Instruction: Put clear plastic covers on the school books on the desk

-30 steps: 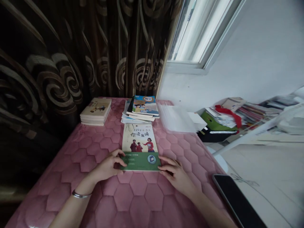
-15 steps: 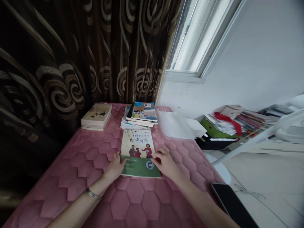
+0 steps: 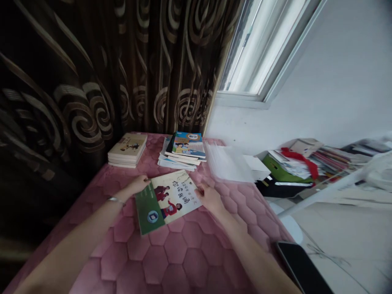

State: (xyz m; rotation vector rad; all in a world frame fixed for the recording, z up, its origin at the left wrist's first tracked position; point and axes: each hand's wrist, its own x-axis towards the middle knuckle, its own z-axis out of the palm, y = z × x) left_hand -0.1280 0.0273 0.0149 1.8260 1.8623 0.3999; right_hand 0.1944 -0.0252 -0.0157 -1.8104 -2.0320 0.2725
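Note:
A thin book with a cream and green cover [image 3: 165,200] lies turned at an angle on the pink quilted table cover [image 3: 183,253]. My left hand [image 3: 134,186] grips its upper left edge, fingers curled over it. My right hand [image 3: 208,197] holds its right edge, fingers bent against the cover. A bracelet sits on my left wrist.
Behind the book lie a stack of cream books [image 3: 127,149], a pile of colourful books [image 3: 182,150] and a clear plastic sheet [image 3: 228,163]. A dark phone [image 3: 301,267] rests at the right edge. A dark curtain hangs behind; cluttered papers and a green box [image 3: 283,171] lie to the right.
The book has been rotated clockwise, its green end now toward the lower left. Both hands moved forward along its sides and turned with it.

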